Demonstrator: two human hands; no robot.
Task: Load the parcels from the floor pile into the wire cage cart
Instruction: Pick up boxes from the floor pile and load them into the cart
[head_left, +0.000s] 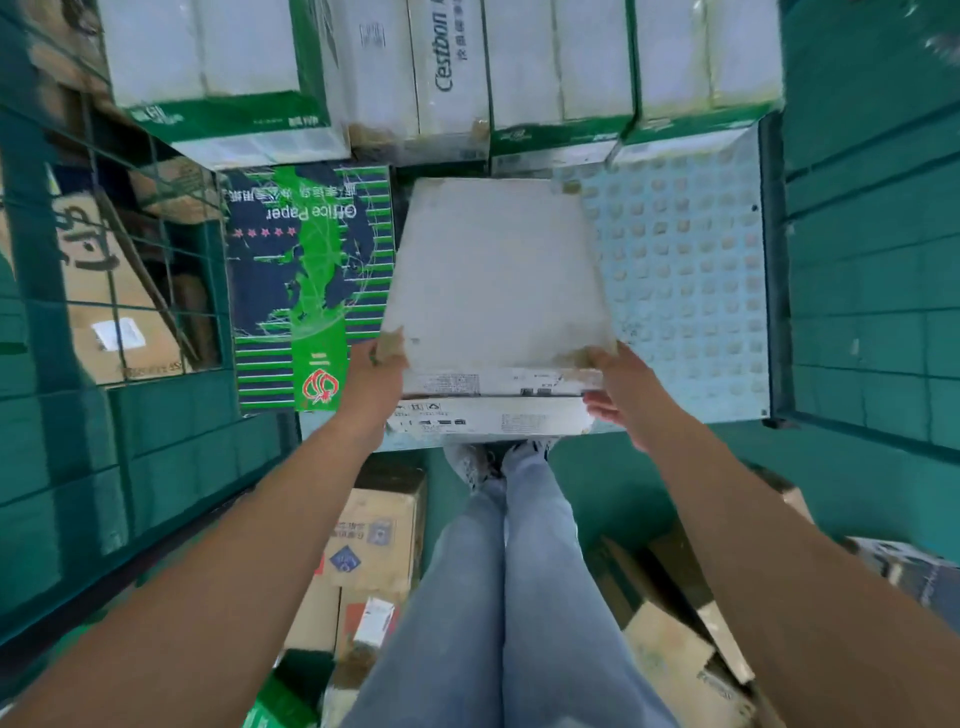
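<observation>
Forearms: both of my bare arms reach forward and down from the frame's lower corners, over my jeans-clad legs (511, 587).
Floor pile: brown cardboard parcels (371, 551) lie on the green floor beside my legs, left and right.
Cart: the wire cage cart (852, 291) has green mesh sides and a pale blue studded deck (691, 270), bare on the right.
Cart load: white-and-green cartons (561, 67) stand stacked along the far side; an Office Paper box (311, 280) lies flat at the left, its print upside down to me.
White parcel: the white parcel (498, 275) sits at the deck's near edge, just beside the Office Paper box, long axis running away from me, near end overhanging toward my shoes.
Left hand: my left hand (376, 366) grips the near left corner, fingers curled round the edge.
Right hand: my right hand (615, 387) grips the near right corner, thumb on top, fingers underneath.
</observation>
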